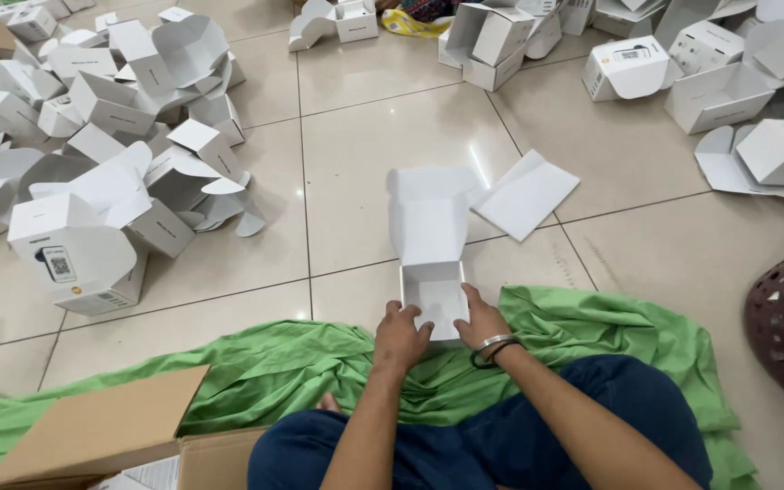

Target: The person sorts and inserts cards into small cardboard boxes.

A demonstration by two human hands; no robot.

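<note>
Box: white card carton (435, 272), lid open, on beige tile beyond green cloth (592, 327).
Hands: my left hand (399, 338) and right hand (481, 323) grip its near edge.
Beside box: flat white sheet (525, 194), right.

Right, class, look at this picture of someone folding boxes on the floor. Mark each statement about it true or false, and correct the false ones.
1. Both hands rest on the open white box. True: the left hand and the right hand hold its near edge.
2. The box's lid is closed. False: the lid stands open, stretched away from the person.
3. A green cloth lies on the floor under the person. True.
4. The flat white sheet lies to the left of the box. False: it lies to its right.
5. A bracelet is on the right wrist. True.
6. The brown cardboard box sits at the far right. False: it is at the lower left.
</note>
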